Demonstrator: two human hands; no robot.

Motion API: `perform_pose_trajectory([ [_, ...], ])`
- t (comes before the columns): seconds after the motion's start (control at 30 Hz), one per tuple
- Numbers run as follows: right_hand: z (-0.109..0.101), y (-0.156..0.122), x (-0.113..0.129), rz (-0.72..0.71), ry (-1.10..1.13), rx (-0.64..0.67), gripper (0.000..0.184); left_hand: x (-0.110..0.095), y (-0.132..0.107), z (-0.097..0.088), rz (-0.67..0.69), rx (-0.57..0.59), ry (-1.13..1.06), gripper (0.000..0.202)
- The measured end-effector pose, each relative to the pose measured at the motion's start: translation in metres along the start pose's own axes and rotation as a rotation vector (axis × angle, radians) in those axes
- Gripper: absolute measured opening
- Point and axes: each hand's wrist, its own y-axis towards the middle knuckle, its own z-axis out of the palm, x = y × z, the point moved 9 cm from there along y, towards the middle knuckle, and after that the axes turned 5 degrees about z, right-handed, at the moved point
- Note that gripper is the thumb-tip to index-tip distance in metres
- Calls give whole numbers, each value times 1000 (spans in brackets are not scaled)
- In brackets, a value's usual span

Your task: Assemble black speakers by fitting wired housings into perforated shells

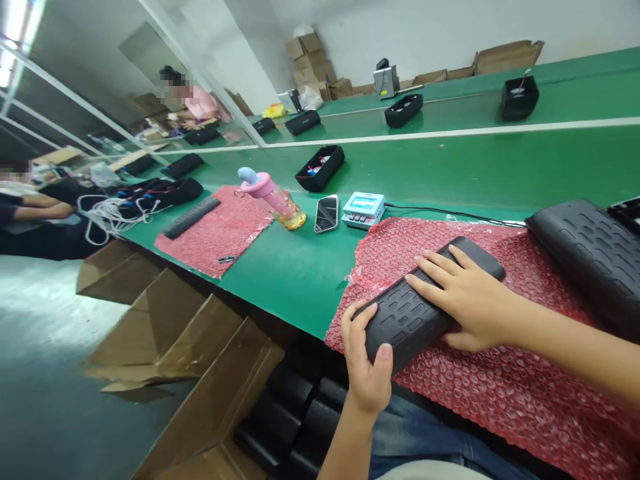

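Our left fingers curl around the near end of the black case (400, 320), with the thumb pressed on its top, so our left hand (367, 367) has a closed hold on it. Our right fingers are stretched out, a little apart, and lie flat on top of the case; our right hand (463, 293) rests there without clasping. The case lies slanted on red bubble wrap (500, 393), near the edge of the green table (290, 267). A second case (590, 253) lies at the right of the wrap. Beyond the wrap we see a meter (363, 209) and a phone (327, 213).
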Motion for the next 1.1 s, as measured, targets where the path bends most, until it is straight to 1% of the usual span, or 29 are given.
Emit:
perform_pose_trajectory([
  [0.1, -2, -3, -1, -4, 0, -83, 83, 8, -8, 3, 11, -62, -96, 52],
  [0.17, -3, -4, -1, -7, 5, -124, 80, 14, -13, 6, 15, -76, -156, 62],
  [0.27, -6, -6, 0, -17, 13, -194, 76, 19, -17, 11, 33, -39, -205, 80],
  [0.33, -8, -7, 0, -18, 19, -228, 74, 18, -17, 11, 55, 2, -174, 92],
  [0.4, -9, -7, 0, -15, 31, -244, 73, 16, -15, 11, 78, 36, -117, 97],
  [0.5, -8, -7, -1, 0, 58, -249, 74, 13, -12, 11, 96, 43, -88, 91],
  [0.6, -5, -7, -1, 7, 73, -234, 76, 10, -11, 7, 106, -34, -78, 82],
  [0.67, -4, -7, -1, -1, 78, -226, 78, 8, -10, 7, 113, -68, -53, 81],
  [0.83, -3, -9, -2, -9, 79, -210, 80, 4, -5, 9, 128, -63, -43, 81],
  [1.1, -4, -9, -1, -7, 81, -219, 81, -4, -2, 8, 188, -79, -19, 80],
])
